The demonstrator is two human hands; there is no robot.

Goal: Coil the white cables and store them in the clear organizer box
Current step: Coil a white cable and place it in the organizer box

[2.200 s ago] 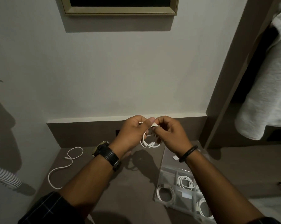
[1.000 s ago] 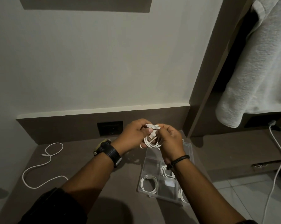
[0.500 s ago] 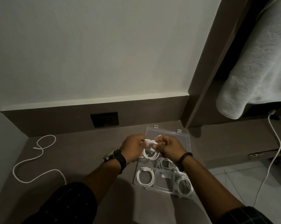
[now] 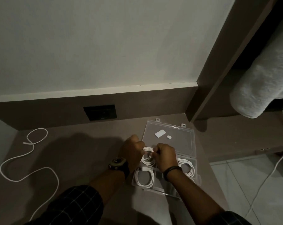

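My left hand (image 4: 133,151) and my right hand (image 4: 165,155) both grip one coiled white cable (image 4: 148,157), held low over the back-left compartment of the clear organizer box (image 4: 195,161). The box lies open on the brown desk, its lid (image 4: 178,138) folded back flat. A second coil (image 4: 144,177) fills the front-left compartment and a third coil (image 4: 186,167) sits at the right. One loose white cable (image 4: 29,159) snakes uncoiled across the desk's left side.
A black wall socket (image 4: 100,112) sits in the brown back panel. A grey towel (image 4: 264,78) hangs at the right above a lower shelf. Another white cord (image 4: 277,163) dangles down to the tiled floor. The desk edge (image 4: 217,189) runs just right of the box.
Both hands have dropped with the coil from chest height down onto the open box. The camera view tilted down and the box lid came into sight.
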